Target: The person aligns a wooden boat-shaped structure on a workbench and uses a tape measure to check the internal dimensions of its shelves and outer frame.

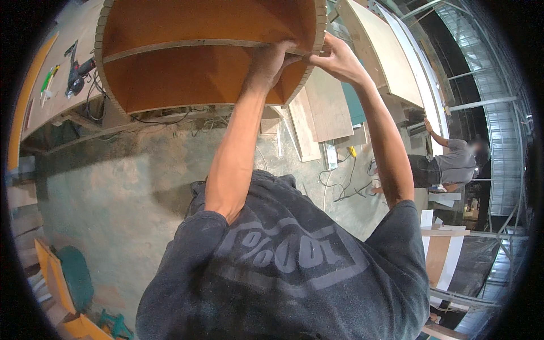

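A wooden cabinet (170, 73) with curved sides, an orange inside and a shelf board (187, 46) across its middle stands at the top of the head view. My left hand (271, 67) is inside it at the shelf's right end, fingers bent and pressed at the board's front edge. Whatever sits in those fingers is hidden. My right hand (339, 61) is closed on the curved right side panel (321, 28), thumb at the front edge and fingers on the outside. The fingertips of both hands nearly meet where shelf and side join.
A workbench (54, 85) at left carries a dark power tool (76, 76). Boards (326, 107) lean beyond my right arm, near cables (345, 181) on the floor. Long panels (391, 51) lie at far right; another person (447, 164) stands beside them. Orange-edged pieces (56, 277) are at lower left.
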Demonstrator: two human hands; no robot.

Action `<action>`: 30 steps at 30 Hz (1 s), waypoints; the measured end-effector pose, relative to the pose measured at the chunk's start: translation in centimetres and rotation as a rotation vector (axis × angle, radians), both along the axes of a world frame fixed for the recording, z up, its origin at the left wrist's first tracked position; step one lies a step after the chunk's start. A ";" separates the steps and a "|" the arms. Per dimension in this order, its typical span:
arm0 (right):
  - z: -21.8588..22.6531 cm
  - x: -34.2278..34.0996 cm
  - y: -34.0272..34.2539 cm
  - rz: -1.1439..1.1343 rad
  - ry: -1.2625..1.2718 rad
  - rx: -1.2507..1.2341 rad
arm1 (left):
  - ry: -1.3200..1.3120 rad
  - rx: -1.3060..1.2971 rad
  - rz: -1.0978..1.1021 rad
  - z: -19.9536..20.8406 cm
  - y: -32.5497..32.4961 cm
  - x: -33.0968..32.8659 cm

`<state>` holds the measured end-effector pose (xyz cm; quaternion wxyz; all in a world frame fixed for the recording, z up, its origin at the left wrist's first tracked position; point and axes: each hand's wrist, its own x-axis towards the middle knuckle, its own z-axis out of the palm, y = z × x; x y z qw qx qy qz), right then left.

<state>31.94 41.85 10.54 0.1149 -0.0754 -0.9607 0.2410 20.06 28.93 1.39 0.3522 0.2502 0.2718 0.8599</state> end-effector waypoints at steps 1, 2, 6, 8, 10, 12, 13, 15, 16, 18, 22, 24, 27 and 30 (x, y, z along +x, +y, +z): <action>0.0 0.0 -0.2 -0.018 -0.007 0.011 | 0.006 0.001 0.003 0.1 -0.2 0.1; 0.1 -0.1 -0.2 -0.038 -0.013 0.023 | 0.013 0.002 0.004 0.3 -0.5 0.3; -0.2 -0.2 0.1 -0.019 -0.014 -0.057 | -0.027 -0.043 0.045 0.5 -0.3 0.5; -0.3 0.0 0.5 -0.006 -0.028 -0.126 | -0.023 -0.008 0.057 0.4 -0.2 0.7; -0.5 0.1 0.9 0.005 -0.034 -0.168 | -0.027 -0.004 0.058 0.4 -0.4 0.7; -0.5 0.2 1.0 0.012 -0.037 -0.182 | -0.043 -0.030 0.042 1.0 -0.9 0.8; -0.2 0.3 1.1 0.003 -0.057 -0.183 | -0.035 0.004 0.032 1.0 -0.7 0.8; 0.4 0.2 0.9 -0.005 -0.096 -0.193 | -0.018 0.064 0.020 0.5 -0.6 0.5; 0.4 0.1 0.9 0.017 -0.097 -0.153 | -0.016 0.058 0.020 0.2 -0.5 0.4; 0.4 0.0 0.9 0.055 -0.094 -0.072 | -0.010 0.049 0.013 0.1 -0.4 0.2; -1.8 0.6 0.9 0.016 0.003 0.047 | -0.031 -0.037 0.028 0.2 -0.4 0.8; -1.5 0.4 0.1 -0.058 -0.014 0.032 | -0.003 -0.058 0.044 0.4 -0.6 0.7; -1.8 0.0 -0.4 -0.064 0.034 0.035 | 0.030 -0.021 0.019 -0.5 -0.4 0.5; -2.7 -0.5 -1.0 -0.092 0.126 0.027 | 0.007 -0.045 0.081 -0.9 0.0 0.8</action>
